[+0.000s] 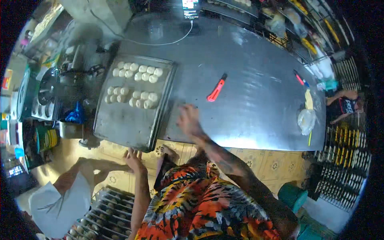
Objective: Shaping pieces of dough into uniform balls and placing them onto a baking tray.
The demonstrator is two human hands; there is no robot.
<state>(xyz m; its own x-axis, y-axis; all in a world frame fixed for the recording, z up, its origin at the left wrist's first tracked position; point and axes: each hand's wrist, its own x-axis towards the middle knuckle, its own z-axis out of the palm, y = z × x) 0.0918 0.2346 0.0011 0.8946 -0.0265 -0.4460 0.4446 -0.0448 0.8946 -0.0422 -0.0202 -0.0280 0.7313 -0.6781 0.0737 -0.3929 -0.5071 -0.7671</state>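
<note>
A metal baking tray (122,127) sits at the left end of the steel table, apparently on top of other trays. Several round pale dough balls (149,73) lie on it in four clusters, filling its far half. Just off the tray's near edge, my left hand (134,160) has its fingers extended and holds nothing I can see. My right hand (189,122) hovers over the table to the right of the tray, slightly blurred, its fingers apart and empty. Farther right lies a red utility knife (216,90), touched by neither hand.
A phone (191,9) with a white cable stands at the table's far edge. A plastic bag (307,121) lies at the right end. A person in white (66,204) is close at my left, beside a rack (108,212). Another person (348,105) is far right, near loaded racks (344,168).
</note>
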